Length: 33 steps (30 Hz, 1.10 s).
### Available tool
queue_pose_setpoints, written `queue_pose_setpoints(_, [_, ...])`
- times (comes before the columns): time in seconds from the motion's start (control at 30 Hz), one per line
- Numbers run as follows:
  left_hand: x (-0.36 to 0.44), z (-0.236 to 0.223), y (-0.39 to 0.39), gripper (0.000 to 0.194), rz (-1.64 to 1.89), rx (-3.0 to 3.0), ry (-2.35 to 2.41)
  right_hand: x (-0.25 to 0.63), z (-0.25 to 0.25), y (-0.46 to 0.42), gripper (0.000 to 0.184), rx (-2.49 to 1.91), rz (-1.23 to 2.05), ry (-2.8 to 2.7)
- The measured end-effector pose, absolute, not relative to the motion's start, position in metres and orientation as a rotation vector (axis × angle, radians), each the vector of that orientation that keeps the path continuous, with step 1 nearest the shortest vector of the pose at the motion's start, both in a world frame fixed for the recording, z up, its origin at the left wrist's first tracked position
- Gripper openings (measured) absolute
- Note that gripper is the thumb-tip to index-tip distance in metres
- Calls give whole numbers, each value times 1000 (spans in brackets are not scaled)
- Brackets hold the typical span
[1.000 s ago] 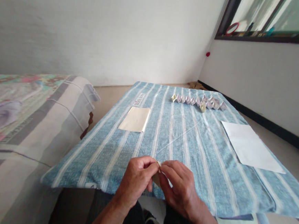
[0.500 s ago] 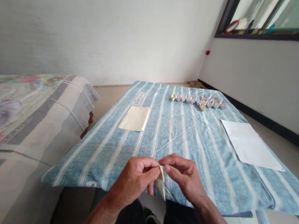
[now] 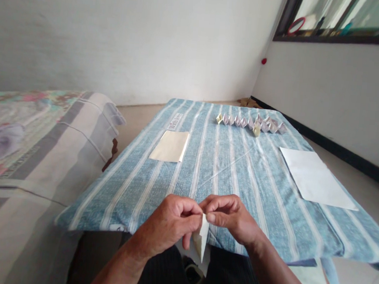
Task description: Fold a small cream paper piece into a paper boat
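Note:
Between my two hands, just over the near edge of the table, hangs a small folded piece of cream paper (image 3: 200, 239) with its pointed end down. My left hand (image 3: 178, 217) pinches its upper left side with thumb and forefinger. At the upper right, the thumb and fingers of my right hand (image 3: 227, 217) are closed on the same paper. The fingertips hide its top edge. Farther off lies a stack of cream paper sheets (image 3: 170, 146). At the back stands a row of folded paper pieces (image 3: 243, 122), mostly pale purple with a couple of yellow ones.
A blue striped cloth (image 3: 233, 171) covers the table. White paper (image 3: 316, 178) lies at its right side. More pale paper (image 3: 313, 278) rests below the table's right front edge. To the left is a bed (image 3: 53, 157) with a striped, flowered cover.
The folded paper has turned so its point hangs straighter down and slightly left. Both hands keep their pinch on it. The view has tilted a little downward.

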<state>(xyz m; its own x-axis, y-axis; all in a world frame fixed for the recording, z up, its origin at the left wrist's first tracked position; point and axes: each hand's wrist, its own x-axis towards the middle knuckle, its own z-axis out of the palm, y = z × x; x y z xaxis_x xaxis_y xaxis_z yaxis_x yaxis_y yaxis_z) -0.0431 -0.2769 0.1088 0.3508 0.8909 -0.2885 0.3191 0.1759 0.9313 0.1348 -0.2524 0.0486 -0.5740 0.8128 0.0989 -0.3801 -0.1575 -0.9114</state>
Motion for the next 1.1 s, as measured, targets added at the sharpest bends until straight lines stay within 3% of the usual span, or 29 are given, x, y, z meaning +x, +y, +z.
queue_pose_setpoints(0.43, [-44,99,-279,31,566,1251,1202,135,38,-252,19,-543,1825,-1208])
queue_pose_setpoints(1.1, [-36,102,-280,24,642,1363,1274,138,40,-253,18,-574,1790,-1242])
